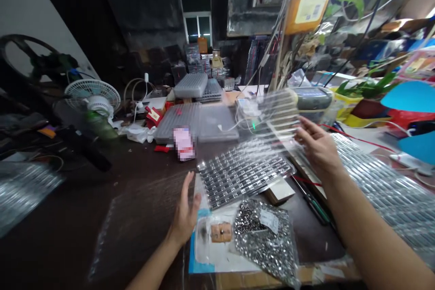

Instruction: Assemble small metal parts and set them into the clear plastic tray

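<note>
My right hand [319,147] pinches the edge of a clear ribbed plastic sheet [277,111], raised and blurred at the far right of a clear tray [246,174]. Rows of small dark and shiny pieces fill that tray, which lies tilted across the table. At the tray's near left corner is my left hand [185,215], its thumb and fingers apart and holding nothing; whether it touches the rim I cannot tell. Just in front lie a plastic bag of small shiny metal parts [265,244] and a clear plastic box [204,253] with an orange-brown block [221,232].
Stacked clear ribbed trays [384,190] cover the right side. Pens [316,206] and a small pale block [280,191] lie beside the tray. Farther back are grey plastic cases [217,122], a pink pixelated item [184,143] and cables. A fan [93,95] stands left.
</note>
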`<state>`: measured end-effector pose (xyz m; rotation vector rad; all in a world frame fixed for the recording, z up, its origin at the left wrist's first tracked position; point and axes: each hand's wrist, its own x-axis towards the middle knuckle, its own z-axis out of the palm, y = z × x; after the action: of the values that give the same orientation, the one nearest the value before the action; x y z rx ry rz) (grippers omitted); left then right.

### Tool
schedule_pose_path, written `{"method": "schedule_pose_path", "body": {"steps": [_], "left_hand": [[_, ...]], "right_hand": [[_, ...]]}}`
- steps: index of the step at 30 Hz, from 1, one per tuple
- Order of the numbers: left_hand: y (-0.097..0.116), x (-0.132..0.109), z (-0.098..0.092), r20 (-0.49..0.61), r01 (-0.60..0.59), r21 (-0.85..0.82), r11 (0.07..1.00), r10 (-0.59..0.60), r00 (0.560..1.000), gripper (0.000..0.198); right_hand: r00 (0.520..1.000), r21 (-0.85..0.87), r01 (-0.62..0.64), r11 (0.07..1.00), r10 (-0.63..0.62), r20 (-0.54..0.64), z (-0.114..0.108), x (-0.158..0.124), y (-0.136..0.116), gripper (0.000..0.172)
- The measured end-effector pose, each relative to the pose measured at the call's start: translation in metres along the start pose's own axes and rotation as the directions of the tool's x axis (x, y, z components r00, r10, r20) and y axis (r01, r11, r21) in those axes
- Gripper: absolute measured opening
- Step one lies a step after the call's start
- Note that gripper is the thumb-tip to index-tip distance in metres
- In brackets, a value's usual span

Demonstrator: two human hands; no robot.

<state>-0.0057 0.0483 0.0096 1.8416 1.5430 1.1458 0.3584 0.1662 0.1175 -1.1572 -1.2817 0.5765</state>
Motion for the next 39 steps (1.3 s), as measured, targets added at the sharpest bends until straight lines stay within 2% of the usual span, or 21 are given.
{"method": "schedule_pose_path", "body": {"steps": [1,3,4,5,7,10,13,15,17,18,19,21,23,25,27,28,30,32,35,39], "left_hand": [[-0.002,-0.003,0.001,0.026,-0.021,0.096,0.995,0.019,0.999,0.066],[-0.006,-0.01,0.009,0.12,-0.066,0.281,0.957,0.033,0.992,0.079],[-0.008,-0.014,0.014,0.161,-0.086,0.347,0.934,0.032,0.986,0.081],[-0.009,-0.018,0.019,0.188,-0.103,0.392,0.914,0.03,0.982,0.08],[-0.01,-0.024,0.026,0.203,-0.118,0.433,0.894,0.031,0.979,0.074],[-0.01,-0.025,0.027,0.206,-0.13,0.424,0.896,0.044,0.978,0.064],[-0.015,-0.018,0.021,0.215,-0.148,0.376,0.915,0.069,0.974,0.062],[-0.021,-0.013,0.019,0.201,-0.157,0.34,0.927,0.092,0.975,0.064],[-0.026,-0.011,0.02,0.164,-0.157,0.312,0.937,0.109,0.98,0.066],[-0.027,-0.011,0.021,0.146,-0.157,0.301,0.941,0.117,0.982,0.066],[-0.028,-0.012,0.022,0.131,-0.157,0.293,0.943,0.123,0.984,0.066],[-0.028,-0.014,0.023,0.113,-0.161,0.282,0.946,0.134,0.984,0.065],[-0.028,-0.01,0.021,0.121,-0.178,0.273,0.946,0.149,0.981,0.063],[-0.029,0.004,0.017,0.112,-0.182,0.27,0.946,0.157,0.981,0.052],[-0.033,0.031,0.013,0.065,-0.156,0.279,0.947,0.143,0.988,0.037],[-0.036,0.048,0.011,0.037,-0.134,0.287,0.948,0.129,0.991,0.033],[-0.043,0.08,0.01,0.031,-0.123,0.288,0.95,0.119,0.992,0.03],[-0.048,0.105,0.01,0.046,-0.135,0.286,0.949,0.127,0.991,0.025],[-0.052,0.119,0.013,0.044,-0.145,0.284,0.948,0.138,0.989,0.019],[-0.051,0.115,0.016,0.053,-0.161,0.27,0.949,0.153,0.987,0.015]], "right_hand": [[0.991,-0.028,0.108,0.994,-0.11,-0.078,0.007,0.004,-0.008,0.053],[0.942,-0.193,0.293,0.936,-0.317,-0.106,0.031,0.014,-0.019,0.045],[0.922,-0.323,0.354,0.877,-0.386,-0.037,0.046,0.019,-0.021,0.039],[0.907,-0.456,0.401,0.794,-0.413,0.079,0.064,0.024,-0.02,0.032],[0.881,-0.678,0.474,0.563,-0.309,0.359,0.1,0.034,-0.012,0.027],[0.846,-0.701,0.52,0.489,-0.18,0.502,0.147,0.045,0.008,0.024],[0.82,-0.698,0.537,0.474,-0.098,0.564,0.163,0.043,0.021,0.017],[0.817,-0.705,0.539,0.461,-0.083,0.571,0.151,0.032,0.023,0.022],[0.84,-0.732,0.516,0.444,-0.094,0.534,0.12,0.013,0.025,0.032],[0.862,-0.759,0.487,0.432,-0.101,0.496,0.099,0.002,0.027,0.035],[0.906,-0.809,0.417,0.414,-0.116,0.408,0.077,-0.009,0.03,0.037],[0.967,-0.869,0.244,0.431,-0.037,0.253,0.033,-0.028,0.042,0.041],[0.974,-0.83,0.078,0.552,0.134,0.181,-0.001,-0.043,0.058,0.042],[0.956,-0.685,-0.058,0.727,0.237,0.171,-0.02,-0.051,0.073,0.043],[0.939,-0.484,-0.194,0.853,0.304,0.16,-0.025,-0.056,0.083,0.048],[0.929,-0.389,-0.259,0.884,0.338,0.149,-0.025,-0.057,0.085,0.051],[0.903,-0.253,-0.373,0.893,0.412,0.122,-0.021,-0.059,0.086,0.054],[0.883,-0.18,-0.435,0.882,0.457,0.106,-0.019,-0.06,0.084,0.056],[0.874,-0.124,-0.466,0.876,0.478,0.093,-0.02,-0.061,0.082,0.054],[0.873,-0.1,-0.473,0.875,0.481,0.084,-0.022,-0.055,0.084,0.053]]}}
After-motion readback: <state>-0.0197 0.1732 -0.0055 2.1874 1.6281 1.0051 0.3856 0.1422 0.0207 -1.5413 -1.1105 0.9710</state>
